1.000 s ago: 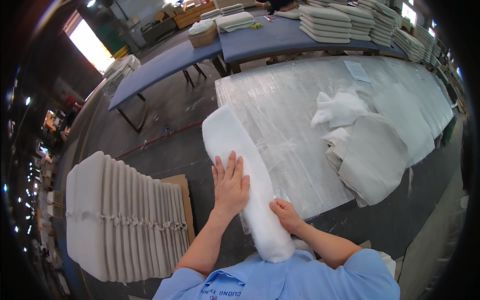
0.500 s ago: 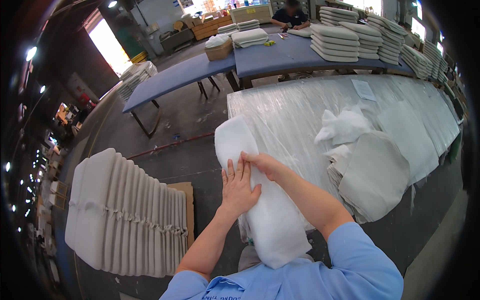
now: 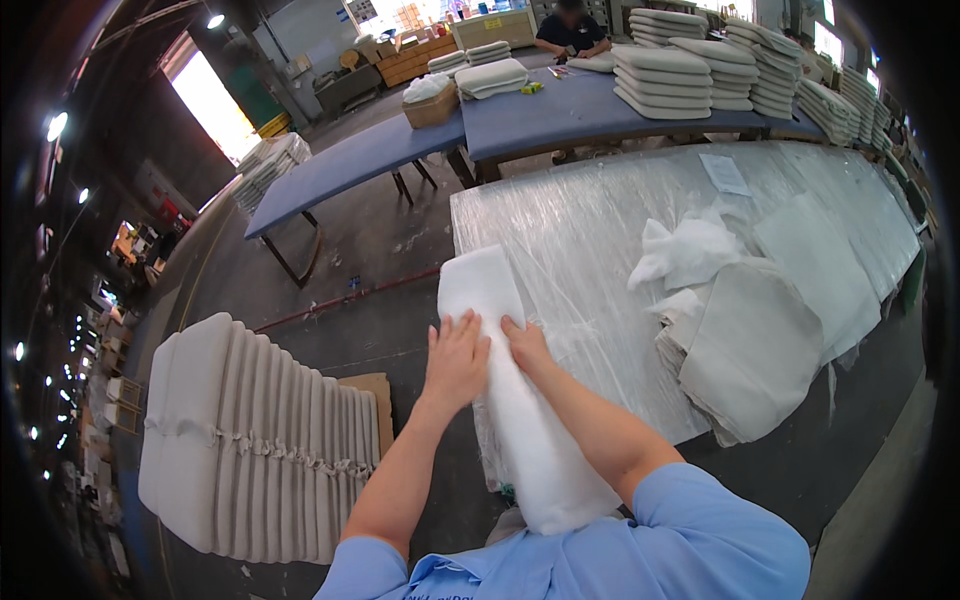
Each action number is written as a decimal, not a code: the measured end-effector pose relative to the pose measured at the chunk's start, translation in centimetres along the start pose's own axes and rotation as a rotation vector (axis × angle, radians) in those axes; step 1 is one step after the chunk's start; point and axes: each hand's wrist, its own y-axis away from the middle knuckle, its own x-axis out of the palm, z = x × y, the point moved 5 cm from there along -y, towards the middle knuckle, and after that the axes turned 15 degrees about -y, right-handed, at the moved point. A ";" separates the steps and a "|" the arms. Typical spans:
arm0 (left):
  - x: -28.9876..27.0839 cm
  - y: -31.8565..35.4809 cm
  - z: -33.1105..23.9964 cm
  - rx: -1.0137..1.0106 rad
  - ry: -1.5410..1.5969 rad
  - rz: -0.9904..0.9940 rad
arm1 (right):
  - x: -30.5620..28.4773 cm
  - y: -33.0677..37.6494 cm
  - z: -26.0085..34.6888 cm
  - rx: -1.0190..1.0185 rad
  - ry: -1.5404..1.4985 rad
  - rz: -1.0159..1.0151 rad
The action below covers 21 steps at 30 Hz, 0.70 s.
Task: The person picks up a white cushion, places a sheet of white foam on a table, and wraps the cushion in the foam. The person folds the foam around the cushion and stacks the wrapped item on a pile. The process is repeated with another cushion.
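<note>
A long strip of white padding (image 3: 487, 278) runs from my chest out over the near left edge of the plastic-wrapped stack (image 3: 590, 230). My left hand (image 3: 457, 362) lies on the strip's left side, its fingers stretched forward over the top surface. On the opposite edge, my right hand (image 3: 527, 345) grips the padding, thumb on top; its other fingers are partly hidden. Crumpled white fluff (image 3: 690, 248) rests to the right on the plastic, beside a pile of light grey fabric pieces (image 3: 750, 340).
A row of grey padded cushions (image 3: 250, 440) stands on the floor at left, against cardboard (image 3: 375, 400). Blue-topped tables (image 3: 350, 180) cross the far side, bearing cushion stacks (image 3: 660, 80) and a cardboard box (image 3: 430, 105). Another person (image 3: 572, 35) sits behind them.
My hands have moved apart, from close together on the strip to its opposite edges. The strip now looks narrower, and its far end sits slightly further right.
</note>
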 end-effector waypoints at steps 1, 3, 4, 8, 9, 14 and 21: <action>0.0 -0.9 0.6 -0.024 -0.006 -0.044 | -0.4 -0.3 -0.1 0.017 0.015 0.035; 0.8 -2.1 1.2 -0.002 -0.082 -0.071 | -0.2 -0.3 -0.5 0.081 0.044 0.109; 1.3 -2.7 1.4 0.011 -0.154 -0.054 | 0.0 -0.1 -0.9 0.124 0.055 0.107; 2.8 -4.6 2.4 -0.005 -0.348 0.147 | 1.7 1.1 -3.2 0.226 0.146 0.086; 2.7 -5.4 1.7 0.010 -0.369 0.169 | 0.9 0.4 -3.3 0.202 0.176 0.068; 0.5 -3.6 3.5 0.035 -0.198 -0.117 | 3.2 0.7 -5.2 0.249 0.068 0.164; 1.8 0.8 -5.7 0.153 -0.079 -0.097 | -3.0 -2.2 -1.5 0.058 0.086 0.035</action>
